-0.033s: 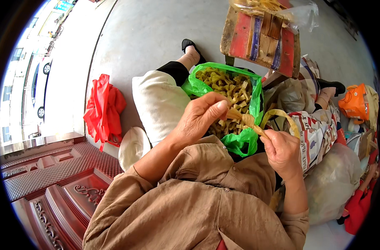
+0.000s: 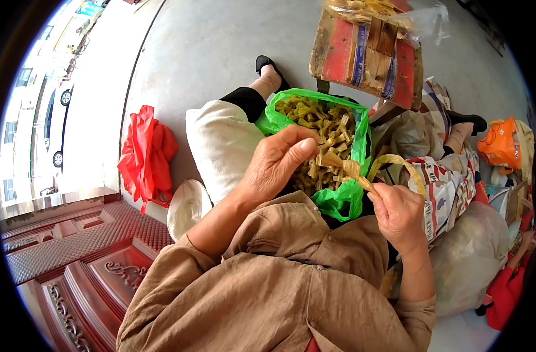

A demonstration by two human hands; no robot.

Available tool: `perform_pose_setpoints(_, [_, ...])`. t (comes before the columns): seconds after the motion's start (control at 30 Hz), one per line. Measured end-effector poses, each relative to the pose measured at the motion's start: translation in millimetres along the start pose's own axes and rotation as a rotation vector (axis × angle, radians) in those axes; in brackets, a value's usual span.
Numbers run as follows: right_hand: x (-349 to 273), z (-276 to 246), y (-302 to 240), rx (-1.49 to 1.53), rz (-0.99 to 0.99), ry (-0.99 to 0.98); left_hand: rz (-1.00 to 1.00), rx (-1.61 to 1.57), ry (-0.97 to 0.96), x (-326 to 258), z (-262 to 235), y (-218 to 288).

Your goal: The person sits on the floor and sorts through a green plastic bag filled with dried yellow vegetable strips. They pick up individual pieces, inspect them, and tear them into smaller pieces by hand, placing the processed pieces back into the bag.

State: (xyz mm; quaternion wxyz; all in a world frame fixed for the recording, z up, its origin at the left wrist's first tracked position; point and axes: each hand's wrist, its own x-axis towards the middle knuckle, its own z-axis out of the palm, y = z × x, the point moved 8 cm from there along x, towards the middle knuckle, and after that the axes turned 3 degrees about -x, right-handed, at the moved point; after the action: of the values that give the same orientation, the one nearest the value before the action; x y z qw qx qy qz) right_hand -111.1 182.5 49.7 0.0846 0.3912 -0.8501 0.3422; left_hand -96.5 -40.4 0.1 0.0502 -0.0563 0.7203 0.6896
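In my right hand (image 2: 400, 214), thumb and fingers pinch a flat, yellow-brown dried plant strip (image 2: 351, 170) with a knot in it. Its long tail (image 2: 419, 179) loops up behind that hand. My left hand (image 2: 274, 164) is closed, thumb against curled fingers, beside the strip's short fanned end. Whether anything is between those fingers is hidden. Under both hands, a green plastic bag (image 2: 362, 135) stands open between my legs. Many similar short knotted pieces (image 2: 332, 126) fill it.
Ahead stands a low red wooden stool (image 2: 332, 56) with more strips and clear plastic on top. A red bag (image 2: 146, 155) and a white hat-like item (image 2: 189, 208) lie at left. Bulging bags (image 2: 473, 252) and an orange bag (image 2: 500, 144) crowd the right.
My left hand has drawn slightly left and down, away from the strip's fanned end, which now shows more. My right hand keeps its pinch in nearly the same place.
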Motion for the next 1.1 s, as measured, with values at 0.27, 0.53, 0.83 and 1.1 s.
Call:
perform_pose_setpoints(0.27, [3.3,10.2,-15.3,-0.119,-0.183,-0.144,0.746,1.032,-0.496,-16.5,81.3,33.2])
perform_pose_setpoints(0.53, [3.4,15.4,25.4,0.084,-0.02,-0.198,0.816,0.99,-0.324,7.8,75.7,35.8])
perform_pose_setpoints(0.83, [126.0,-50.0,98.4,-0.257,-0.068,0.232,0.685,0.874,0.023,144.3,39.2,115.4])
perform_pose_setpoints(1.1, [113.7,-22.4,165.2,-0.202,0.1,0.146,0.518,1.042,0.223,168.7,-1.6,73.5])
